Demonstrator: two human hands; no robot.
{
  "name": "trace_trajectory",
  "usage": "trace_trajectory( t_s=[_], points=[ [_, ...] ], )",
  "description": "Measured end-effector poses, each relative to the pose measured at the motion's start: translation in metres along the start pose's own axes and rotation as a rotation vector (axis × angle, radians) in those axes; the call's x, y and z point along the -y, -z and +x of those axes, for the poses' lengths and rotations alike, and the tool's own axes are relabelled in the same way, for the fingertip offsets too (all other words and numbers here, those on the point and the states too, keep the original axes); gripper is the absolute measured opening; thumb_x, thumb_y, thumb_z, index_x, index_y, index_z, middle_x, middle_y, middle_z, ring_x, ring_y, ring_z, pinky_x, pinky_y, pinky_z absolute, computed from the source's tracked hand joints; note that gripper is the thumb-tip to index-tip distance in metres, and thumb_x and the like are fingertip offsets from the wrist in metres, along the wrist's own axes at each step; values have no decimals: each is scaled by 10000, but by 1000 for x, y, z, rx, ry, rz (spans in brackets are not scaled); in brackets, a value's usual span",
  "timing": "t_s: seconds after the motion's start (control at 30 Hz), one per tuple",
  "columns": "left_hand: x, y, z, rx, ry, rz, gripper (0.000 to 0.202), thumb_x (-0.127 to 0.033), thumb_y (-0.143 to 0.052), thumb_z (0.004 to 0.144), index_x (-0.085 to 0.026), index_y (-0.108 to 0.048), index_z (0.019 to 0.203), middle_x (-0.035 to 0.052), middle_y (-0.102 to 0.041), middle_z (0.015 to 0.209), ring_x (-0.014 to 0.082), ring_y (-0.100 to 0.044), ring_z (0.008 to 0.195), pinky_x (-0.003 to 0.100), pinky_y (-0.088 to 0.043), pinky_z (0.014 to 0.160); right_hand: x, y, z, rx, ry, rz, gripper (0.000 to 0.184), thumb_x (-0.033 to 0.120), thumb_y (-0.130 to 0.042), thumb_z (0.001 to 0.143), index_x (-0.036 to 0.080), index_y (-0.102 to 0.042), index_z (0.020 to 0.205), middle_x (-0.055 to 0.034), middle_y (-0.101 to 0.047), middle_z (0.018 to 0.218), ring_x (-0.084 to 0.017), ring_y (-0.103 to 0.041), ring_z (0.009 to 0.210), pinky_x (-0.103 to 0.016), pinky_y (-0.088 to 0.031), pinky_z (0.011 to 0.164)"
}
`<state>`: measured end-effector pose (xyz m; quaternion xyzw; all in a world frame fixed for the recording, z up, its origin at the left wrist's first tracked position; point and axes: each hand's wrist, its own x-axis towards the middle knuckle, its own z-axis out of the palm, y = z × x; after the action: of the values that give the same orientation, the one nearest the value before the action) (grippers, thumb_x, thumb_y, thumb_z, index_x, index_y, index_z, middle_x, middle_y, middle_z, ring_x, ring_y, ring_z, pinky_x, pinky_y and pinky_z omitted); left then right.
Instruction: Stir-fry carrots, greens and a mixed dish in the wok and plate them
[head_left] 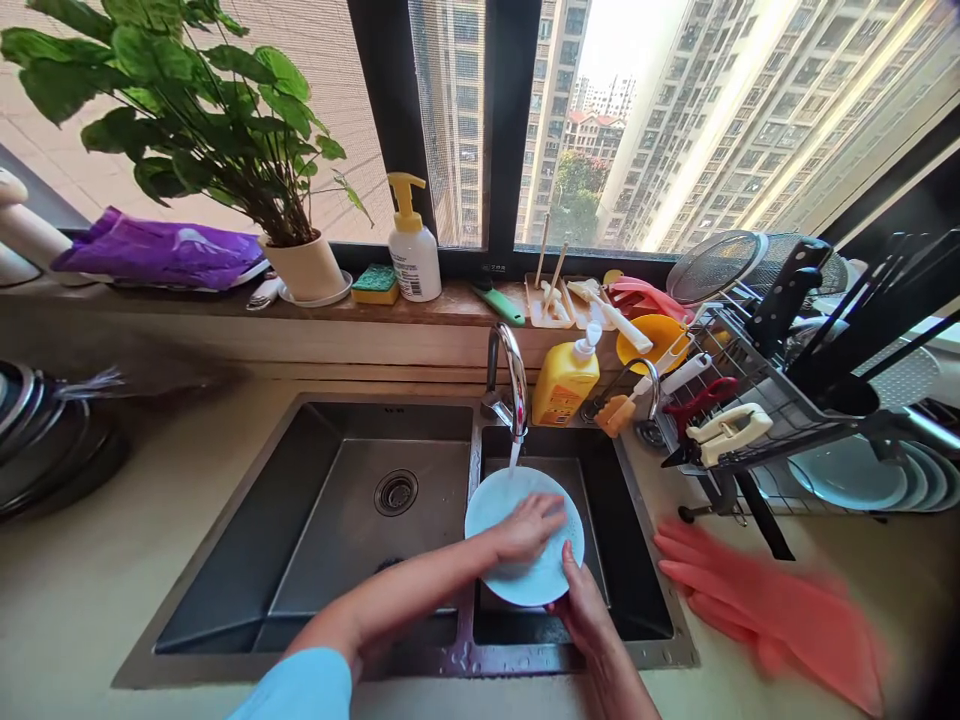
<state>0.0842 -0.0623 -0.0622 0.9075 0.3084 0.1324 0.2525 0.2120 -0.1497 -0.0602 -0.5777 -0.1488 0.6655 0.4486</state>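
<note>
A pale bluish-white plate [499, 505] is held tilted over the small right basin [611, 590], under a thin stream of water from the chrome faucet [513, 375]. My right hand [583, 600] grips its lower right rim, thumb on the upper face and the other fingers mostly hidden beneath. My left hand [529, 528] reaches across from the left and lies on the plate's wet face with its fingers stretched out. No sponge or cloth shows under that palm.
The large left basin [315, 520] has a drain. Behind the faucet stands a yellow bottle [566, 385]; a soap pump bottle [416, 255], sponge [376, 285] and potted plant [307, 268] line the sill. Pink rubber gloves [780, 605] lie right, below a loaded dish rack [780, 420].
</note>
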Motion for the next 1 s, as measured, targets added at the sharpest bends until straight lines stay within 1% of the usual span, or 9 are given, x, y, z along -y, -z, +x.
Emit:
trace_trajectory(
  t_s=[0.1,0.17,0.33,0.47,0.57,0.63,0.73,0.87,1.0],
  points=[
    [-2,1,-3,64,-171,-218,390,-37,-454,743,-185,-561,1087,61,-573,1200,163,-514,1132,278,-401,990,0,-1,1,3,-12,8,567,679,-720,558,163,-582,747,59,-473,442,-82,-428,379,-194,-330,343],
    [-4,3,-5,74,-213,-320,398,-5,-429,732,-167,-570,1068,78,-593,1142,159,-524,1112,281,-401,988,0,-4,0,-10,0,5,591,687,-716,554,163,-597,798,59,-481,448,-82,-427,373,-192,-320,340],
    [-7,11,-9,-1,-207,-205,425,-151,-451,844,-167,-458,1268,119,-439,1375,231,-404,1246,385,-326,1057,1,-5,-4,-7,27,-17,582,703,-676,597,168,-587,809,66,-465,439,-78,-410,367,-189,-307,341],
    [2,16,-12,51,-29,92,369,-293,-470,883,-164,-493,1229,127,-492,1303,297,-436,1176,438,-394,963,7,4,-5,-31,9,-20,569,669,-713,579,168,-587,816,35,-565,520,-99,-476,419,-201,-329,362],
    [10,16,-17,68,172,194,267,-184,-393,893,-102,-560,1085,185,-550,1139,312,-486,1079,455,-441,857,14,12,-2,-69,38,3,610,671,-721,561,167,-600,883,11,-627,591,-119,-517,447,-219,-344,376],
    [8,12,-24,90,207,194,261,-97,-345,873,-90,-588,969,194,-570,1032,302,-519,1005,435,-461,787,18,16,2,-100,60,7,627,674,-725,549,166,-596,893,13,-623,578,-124,-518,444,-225,-348,372],
    [-6,5,-33,154,154,163,186,-119,-419,850,-125,-604,876,147,-595,973,252,-550,916,362,-475,742,22,18,7,-123,87,2,594,680,-725,542,172,-585,817,40,-565,498,-104,-466,397,-215,-330,344],
    [-22,-3,-24,150,-152,-52,267,-161,-469,841,-165,-569,1089,89,-569,1209,193,-525,1066,307,-428,934,16,12,8,-74,51,-6,574,698,-712,543,163,-588,709,44,-527,467,-85,-442,386,-212,-356,349],
    [-15,-10,1,130,-173,-115,537,-167,-452,846,-111,-365,1372,138,-322,1494,267,-323,1338,403,-311,1079,4,7,3,-35,-1,-2,564,699,-703,558,165,-592,702,55,-496,452,-81,-441,397,-203,-365,357]
  ],
)
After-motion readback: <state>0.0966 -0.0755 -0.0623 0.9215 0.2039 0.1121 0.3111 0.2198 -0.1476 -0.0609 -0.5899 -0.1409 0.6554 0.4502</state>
